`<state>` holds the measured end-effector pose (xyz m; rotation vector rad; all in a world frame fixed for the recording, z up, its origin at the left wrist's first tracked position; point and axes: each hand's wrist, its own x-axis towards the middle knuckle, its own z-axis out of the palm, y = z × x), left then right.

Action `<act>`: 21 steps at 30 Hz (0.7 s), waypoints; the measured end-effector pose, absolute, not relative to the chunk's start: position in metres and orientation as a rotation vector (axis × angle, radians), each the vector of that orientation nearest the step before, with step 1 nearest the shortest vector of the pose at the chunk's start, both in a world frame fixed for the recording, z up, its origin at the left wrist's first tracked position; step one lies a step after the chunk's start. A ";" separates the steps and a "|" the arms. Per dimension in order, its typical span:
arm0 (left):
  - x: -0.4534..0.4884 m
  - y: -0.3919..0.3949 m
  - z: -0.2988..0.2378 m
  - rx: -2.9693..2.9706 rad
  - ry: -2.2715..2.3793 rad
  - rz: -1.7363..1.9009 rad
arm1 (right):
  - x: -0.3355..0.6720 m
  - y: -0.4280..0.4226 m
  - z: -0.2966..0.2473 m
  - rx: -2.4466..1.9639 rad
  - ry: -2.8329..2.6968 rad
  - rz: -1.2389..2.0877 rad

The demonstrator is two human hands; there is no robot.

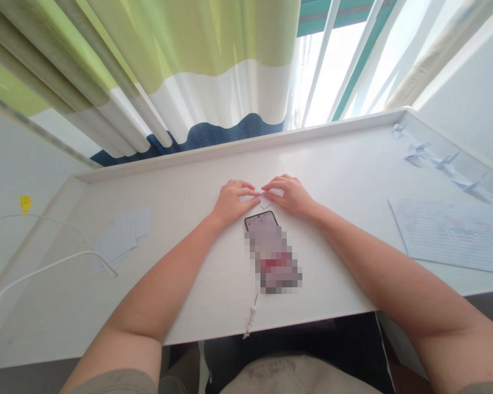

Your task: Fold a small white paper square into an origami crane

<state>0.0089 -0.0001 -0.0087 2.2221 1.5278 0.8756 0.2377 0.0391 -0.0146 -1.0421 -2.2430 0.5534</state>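
A small folded piece of white paper (265, 201) lies on the white desk (189, 175), mostly covered by my hands. My left hand (234, 203) presses its fingertips on the paper's left side. My right hand (291, 196) holds the right side, and the fingertips of both hands nearly meet over the fold. Just below the hands lies a smartphone (272, 251), its screen pixelated and its top edge close to the paper.
Several folded paper cranes (435, 161) stand at the back right, near a lined sheet with writing (447, 235). A stack of paper squares (123, 238) and a white cable (45, 268) lie at the left. A raised lip (238, 148) runs along the desk's back edge.
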 end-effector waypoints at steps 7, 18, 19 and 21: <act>0.009 0.000 -0.009 2.201 1.555 0.877 | 0.239 0.040 -0.013 -0.954 -2.316 0.577; 0.011 -0.003 -0.005 2.245 1.579 0.802 | 0.244 0.042 -0.012 -0.855 -2.340 0.591; 0.011 -0.003 -0.005 2.262 1.581 0.788 | 0.245 0.042 -0.012 -0.849 -2.346 0.593; 0.011 -0.003 -0.005 2.300 1.584 0.771 | 0.245 0.042 -0.012 -0.841 -2.357 0.595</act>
